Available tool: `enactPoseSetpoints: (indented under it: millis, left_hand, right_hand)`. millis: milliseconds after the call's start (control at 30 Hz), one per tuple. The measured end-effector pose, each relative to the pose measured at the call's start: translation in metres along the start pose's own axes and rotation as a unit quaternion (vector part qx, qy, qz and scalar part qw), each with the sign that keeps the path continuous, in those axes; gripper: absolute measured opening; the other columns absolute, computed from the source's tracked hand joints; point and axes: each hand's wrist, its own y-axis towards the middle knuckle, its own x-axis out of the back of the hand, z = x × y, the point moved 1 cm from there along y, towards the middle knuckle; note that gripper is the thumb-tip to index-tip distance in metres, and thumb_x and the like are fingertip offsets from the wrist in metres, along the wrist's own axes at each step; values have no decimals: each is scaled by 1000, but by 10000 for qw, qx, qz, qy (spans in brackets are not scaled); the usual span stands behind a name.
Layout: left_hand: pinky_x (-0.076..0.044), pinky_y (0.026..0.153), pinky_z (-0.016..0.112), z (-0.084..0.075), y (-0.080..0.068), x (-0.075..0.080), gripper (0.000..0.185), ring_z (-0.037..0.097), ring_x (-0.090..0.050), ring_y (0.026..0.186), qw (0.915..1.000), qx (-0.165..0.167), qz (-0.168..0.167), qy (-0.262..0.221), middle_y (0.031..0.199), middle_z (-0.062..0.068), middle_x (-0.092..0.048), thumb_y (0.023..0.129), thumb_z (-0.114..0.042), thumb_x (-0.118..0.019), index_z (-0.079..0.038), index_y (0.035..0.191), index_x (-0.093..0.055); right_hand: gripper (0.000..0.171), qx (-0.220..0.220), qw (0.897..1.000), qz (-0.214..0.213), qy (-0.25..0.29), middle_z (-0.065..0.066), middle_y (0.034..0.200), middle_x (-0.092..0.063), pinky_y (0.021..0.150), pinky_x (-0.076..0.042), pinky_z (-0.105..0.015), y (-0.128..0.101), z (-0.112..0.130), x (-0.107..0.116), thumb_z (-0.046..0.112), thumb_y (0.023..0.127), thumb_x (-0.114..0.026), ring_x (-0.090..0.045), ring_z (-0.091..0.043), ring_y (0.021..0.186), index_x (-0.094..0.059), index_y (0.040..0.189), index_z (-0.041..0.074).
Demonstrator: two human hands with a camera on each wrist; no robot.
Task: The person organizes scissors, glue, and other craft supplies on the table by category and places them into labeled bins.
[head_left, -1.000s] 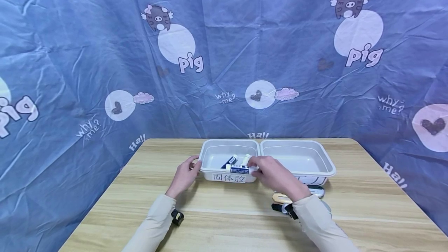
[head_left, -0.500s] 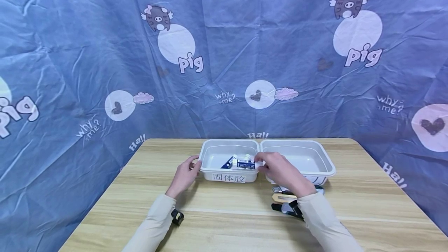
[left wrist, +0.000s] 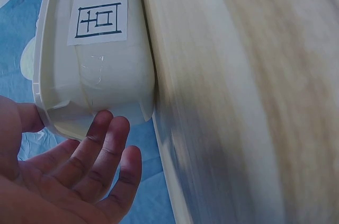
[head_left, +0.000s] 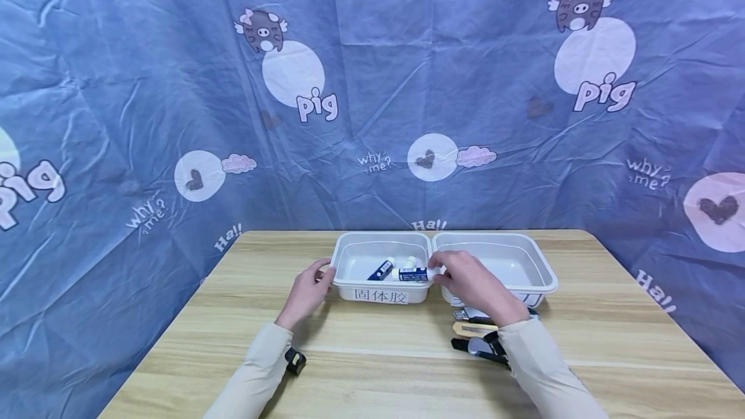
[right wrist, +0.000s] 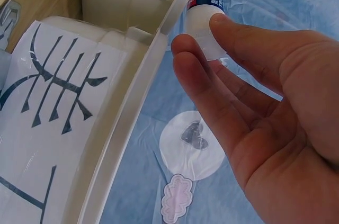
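a smooth cylindrical glue stick [head_left: 414, 275] lies sideways over the right end of a glossy, round-cornered plastic bin [head_left: 378, 247] on the wood-grained tabletop [head_left: 372, 380]. the right grip [head_left: 470, 282], narrowed to a pinch, holds the stick's white end; the left grip [head_left: 307, 293], slightly parted, holds the bin's rim, forearms stretched forward.

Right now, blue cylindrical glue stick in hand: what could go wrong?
The right hand pinches the blue cylindrical glue stick by its white end alone, so it might slip. Dropped, it could knock the other blue glue stick in the left white plastic tub. The yellow utility knife shows beside the cream right sleeve, which might drag it.
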Motion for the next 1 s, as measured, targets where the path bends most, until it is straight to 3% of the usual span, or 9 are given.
enactPoseSetpoints:
  millis: [1000]
  left_hand:
    - [-55, 71, 34, 0, 0, -1, 38, 28, -72, 74, 10000, -23, -47, 35, 88, 12, -76, 104, -20, -60, -3, 137, -62]
  right_hand:
    - [18, 99, 9998, -159, 110, -13, 103, -74, 74, -60, -33, 0, -1, 3, -5, 87, -75, -72, -17, 78, -72, 103, 3]
